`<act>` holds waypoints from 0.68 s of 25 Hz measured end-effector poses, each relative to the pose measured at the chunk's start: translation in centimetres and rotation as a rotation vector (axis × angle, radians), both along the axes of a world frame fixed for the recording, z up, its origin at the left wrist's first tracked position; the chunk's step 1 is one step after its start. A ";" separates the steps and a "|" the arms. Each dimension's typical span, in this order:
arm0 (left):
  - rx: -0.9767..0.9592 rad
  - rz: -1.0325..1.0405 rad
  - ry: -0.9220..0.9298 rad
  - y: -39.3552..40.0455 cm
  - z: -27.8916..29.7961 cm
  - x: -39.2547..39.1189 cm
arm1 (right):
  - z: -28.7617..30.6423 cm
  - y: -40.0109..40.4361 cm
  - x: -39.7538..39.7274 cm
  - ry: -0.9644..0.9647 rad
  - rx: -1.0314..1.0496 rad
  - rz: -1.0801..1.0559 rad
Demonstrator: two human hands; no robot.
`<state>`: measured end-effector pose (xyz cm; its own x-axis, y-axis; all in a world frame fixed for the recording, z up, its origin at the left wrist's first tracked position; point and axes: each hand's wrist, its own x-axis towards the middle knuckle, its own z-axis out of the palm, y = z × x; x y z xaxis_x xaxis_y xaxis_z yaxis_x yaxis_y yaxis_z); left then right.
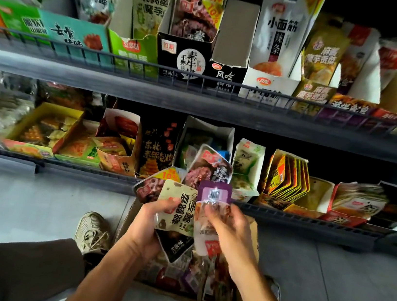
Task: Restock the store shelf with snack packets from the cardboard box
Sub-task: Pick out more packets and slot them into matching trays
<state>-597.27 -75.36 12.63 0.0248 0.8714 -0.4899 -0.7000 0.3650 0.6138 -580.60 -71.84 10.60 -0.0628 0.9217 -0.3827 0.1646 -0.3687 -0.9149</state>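
Note:
My left hand grips a fanned bunch of snack packets, with a pale green-and-white one in front and dark red-and-black ones behind. My right hand pinches a clear packet with a purple top at the right side of that bunch. Both hands hover over the open cardboard box on the floor, which holds several more packets. The lower shelf stands just beyond the hands and the upper shelf above it.
Both shelves are packed with open display cartons of snacks behind wire rails. An empty grey carton sits in the upper row. A person's shoe and dark trouser leg rest on the pale tiled floor left of the box.

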 end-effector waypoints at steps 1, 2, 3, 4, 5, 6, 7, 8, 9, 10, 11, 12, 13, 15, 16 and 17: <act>0.013 -0.025 0.007 0.4 0.5 -0.1 | 0.2 0.3 -0.1 0.082 -0.083 -0.059; 0.025 -0.039 0.003 0.7 1.0 -0.2 | 0.2 0.3 -0.2 0.135 -0.109 -0.139; 0.033 -0.047 0.007 1.0 1.5 -0.4 | 0.3 0.3 -0.4 0.183 -0.107 -0.208; 0.040 -0.059 0.027 1.1 1.8 -0.6 | 0.3 0.3 -0.7 0.203 -0.081 -0.277; 0.051 -0.073 0.045 1.2 2.0 -0.7 | 0.6 0.2 -1.0 0.221 -0.077 -0.337; 0.061 -0.083 0.052 1.3 2.0 -0.8 | 0.7 0.2 -1.1 0.249 -0.078 -0.396; 0.080 -0.103 0.038 1.2 1.9 -0.9 | 0.8 0.2 -1.2 0.295 -0.094 -0.447; 0.100 -0.122 0.014 1.1 1.8 -0.9 | 1.1 0.4 -1.2 0.351 -0.115 -0.496; 0.122 -0.148 -0.002 1.1 1.8 -0.9 | 1.4 0.6 -1.1 0.408 -0.146 -0.537; 0.155 -0.185 0.012 1.1 2.0 -0.6 | 1.5 0.7 -1.0 0.455 -0.162 -0.571; 0.198 -0.225 0.054 1.1 2.1 -0.4 | 1.9 0.7 -0.9 0.496 -0.171 -0.594; 0.230 -0.255 0.130 1.3 2.4 -0.1 | 2.1 0.8 -0.8 0.510 -0.144 -0.583; 0.238 -0.262 0.210 1.4 2.9 0.2 | 2.5 0.7 -0.6 0.487 -0.110 -0.538; 0.197 -0.257 0.278 1.7 3.6 0.5 | 3.2 0.8 -0.1 0.427 -0.030 -0.403; 0.183 -0.253 0.270 1.7 3.7 0.6 | 3.3 0.9 0.3 0.413 -0.005 -0.346; 0.168 -0.245 0.255 1.6 3.7 0.5 | 3.6 1.0 0.5 0.413 0.003 -0.315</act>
<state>-596.73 -73.78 16.33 0.1381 0.9234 -0.3581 -0.4218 0.3820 0.8223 -580.08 -70.80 14.20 0.0726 0.9212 -0.3822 -0.3289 -0.3397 -0.8812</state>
